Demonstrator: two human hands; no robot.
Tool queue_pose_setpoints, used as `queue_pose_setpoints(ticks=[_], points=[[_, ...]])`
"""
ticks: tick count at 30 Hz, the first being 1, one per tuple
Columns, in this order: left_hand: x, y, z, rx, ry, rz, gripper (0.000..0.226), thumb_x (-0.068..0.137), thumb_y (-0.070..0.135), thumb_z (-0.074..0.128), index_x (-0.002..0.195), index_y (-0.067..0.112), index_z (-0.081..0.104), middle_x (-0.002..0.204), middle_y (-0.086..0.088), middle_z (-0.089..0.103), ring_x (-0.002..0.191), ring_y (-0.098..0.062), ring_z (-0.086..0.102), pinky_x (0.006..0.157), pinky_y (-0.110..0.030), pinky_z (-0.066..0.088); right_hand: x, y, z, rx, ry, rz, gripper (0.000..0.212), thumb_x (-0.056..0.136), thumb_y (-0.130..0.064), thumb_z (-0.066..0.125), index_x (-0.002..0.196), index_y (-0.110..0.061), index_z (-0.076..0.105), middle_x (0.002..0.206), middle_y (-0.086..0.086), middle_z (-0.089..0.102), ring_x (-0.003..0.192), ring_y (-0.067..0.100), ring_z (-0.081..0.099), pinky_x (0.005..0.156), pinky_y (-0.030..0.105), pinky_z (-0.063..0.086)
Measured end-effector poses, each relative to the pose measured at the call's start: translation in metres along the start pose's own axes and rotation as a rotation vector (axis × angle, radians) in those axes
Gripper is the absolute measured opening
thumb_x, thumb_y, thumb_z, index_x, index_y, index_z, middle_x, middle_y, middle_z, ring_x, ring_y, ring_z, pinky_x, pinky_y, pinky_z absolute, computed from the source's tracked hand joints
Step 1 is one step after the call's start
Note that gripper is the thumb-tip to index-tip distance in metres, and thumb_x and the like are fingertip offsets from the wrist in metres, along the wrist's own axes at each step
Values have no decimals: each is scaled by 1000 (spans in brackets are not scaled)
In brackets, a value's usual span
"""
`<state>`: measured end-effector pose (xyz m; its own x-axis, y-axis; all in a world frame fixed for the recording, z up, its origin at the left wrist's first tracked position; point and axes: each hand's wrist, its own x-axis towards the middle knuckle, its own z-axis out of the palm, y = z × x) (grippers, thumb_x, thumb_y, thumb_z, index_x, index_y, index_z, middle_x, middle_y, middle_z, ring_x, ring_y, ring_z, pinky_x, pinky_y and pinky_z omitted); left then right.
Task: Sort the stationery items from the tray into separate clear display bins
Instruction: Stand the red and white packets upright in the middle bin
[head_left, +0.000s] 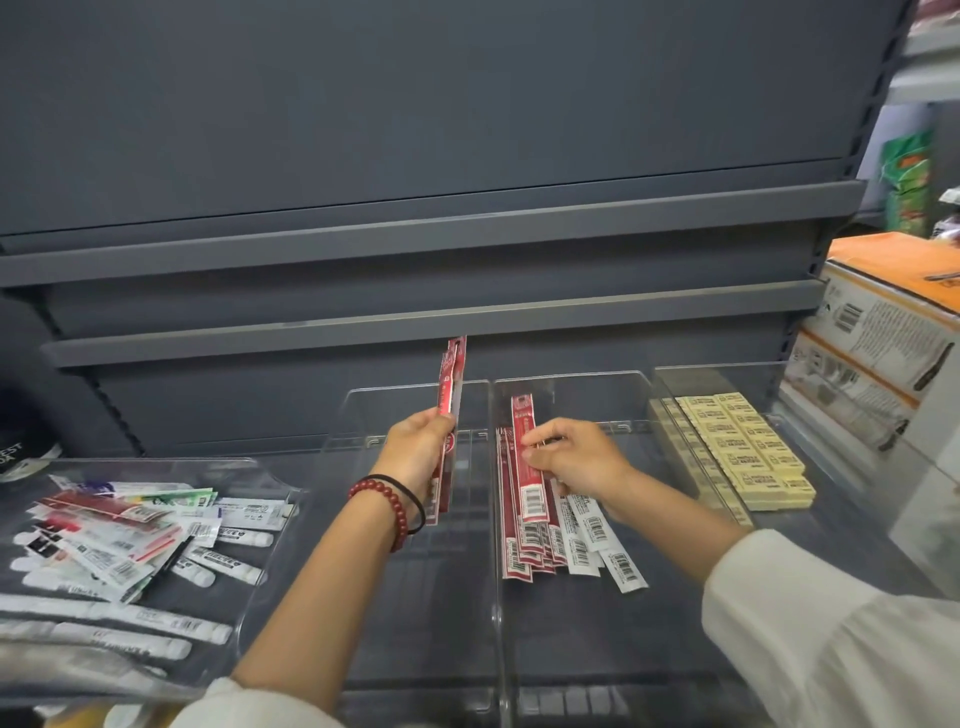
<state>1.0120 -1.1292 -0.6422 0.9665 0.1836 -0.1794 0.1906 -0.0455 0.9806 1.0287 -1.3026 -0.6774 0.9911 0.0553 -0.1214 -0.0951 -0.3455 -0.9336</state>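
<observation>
My left hand (415, 448) grips a few long red packets (451, 395), held upright over an empty clear bin (363, 410). My right hand (574, 457) pinches one red packet (524, 457) and holds it over a pile of red packets (524, 545) in the middle clear bin (571, 382). Some white barcode packets (597, 540) lie beside that pile under my right wrist. At the left, a clear tray (270, 493) holds several mixed white, red and green stationery packets (119, 535).
A third clear bin (727, 371) at the right holds rows of yellow erasers (743, 447). Stacked cardboard boxes (878, 332) stand at the far right. Grey shelf edges (415, 317) run behind the bins. A dark object (21, 447) sits at the far left.
</observation>
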Motion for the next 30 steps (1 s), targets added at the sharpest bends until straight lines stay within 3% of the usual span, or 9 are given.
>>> queue_pose_setpoints(ticks=[3, 8, 11, 13, 15, 19, 22, 24, 30], points=[[0, -4, -5, 16, -16, 14, 28, 94, 22, 56, 120, 11, 58, 79, -1, 58, 67, -13, 53, 63, -28, 46, -2, 3, 5, -49, -28, 1, 26, 84, -17, 74, 104, -22, 59, 94, -1, 70, 59, 11, 60, 52, 20, 49], [-3, -3, -8, 25, -15, 31, 29, 88, 26, 65, 113, 12, 62, 79, -2, 64, 58, -13, 60, 54, -25, 49, -7, 4, 11, -208, -97, -32, 34, 79, -20, 79, 107, -19, 59, 88, -7, 67, 71, 9, 64, 50, 17, 49], [-4, -4, -7, -7, -20, 32, 30, 84, 25, 69, 110, 11, 63, 78, -2, 67, 50, -8, 63, 48, -23, 49, -9, 3, 11, -274, -94, -94, 28, 82, -27, 76, 106, -18, 64, 91, -7, 64, 74, 2, 59, 62, 15, 47], [-5, -4, -6, -17, -21, 25, 33, 82, 26, 71, 110, 10, 63, 80, -3, 68, 58, -11, 64, 55, -26, 51, -10, -2, 10, -188, 9, -200, 16, 87, -31, 69, 99, -21, 69, 89, -12, 66, 72, -2, 58, 68, 11, 45], [-6, -3, -6, -5, -32, 16, 32, 81, 26, 72, 109, 11, 63, 81, -3, 69, 61, -13, 65, 56, -27, 50, -10, -10, 9, -45, 72, -256, 12, 90, -35, 65, 95, -26, 70, 84, -14, 66, 67, -2, 60, 62, 9, 42], [-6, -2, -4, -7, -88, 8, 33, 80, 25, 73, 107, 10, 62, 83, -7, 72, 60, -13, 69, 55, -27, 54, -12, -22, 12, 153, 0, -258, 17, 90, -32, 65, 102, -21, 69, 88, -7, 71, 68, 3, 63, 55, 15, 45], [-4, -3, -3, 32, -128, 54, 32, 80, 26, 73, 105, 9, 65, 85, -8, 74, 74, -22, 72, 70, -34, 58, -13, -23, 16, 237, -21, -243, 19, 91, -26, 65, 106, -14, 67, 89, -3, 72, 71, 5, 62, 55, 15, 46], [-4, -2, -2, 37, -145, 86, 29, 80, 27, 73, 102, 10, 67, 86, -8, 75, 79, -24, 72, 79, -38, 57, -14, -24, 15, 289, -28, -219, 19, 91, -26, 65, 105, -14, 67, 92, 0, 72, 76, 8, 63, 58, 17, 47], [-7, 5, 9, -1, -88, 171, 25, 79, 27, 74, 99, 13, 67, 89, -6, 74, 79, -23, 72, 75, -39, 58, -13, -33, 9, 344, -14, -202, 18, 93, -26, 60, 99, -9, 60, 101, 8, 72, 89, 20, 71, 76, 31, 58]])
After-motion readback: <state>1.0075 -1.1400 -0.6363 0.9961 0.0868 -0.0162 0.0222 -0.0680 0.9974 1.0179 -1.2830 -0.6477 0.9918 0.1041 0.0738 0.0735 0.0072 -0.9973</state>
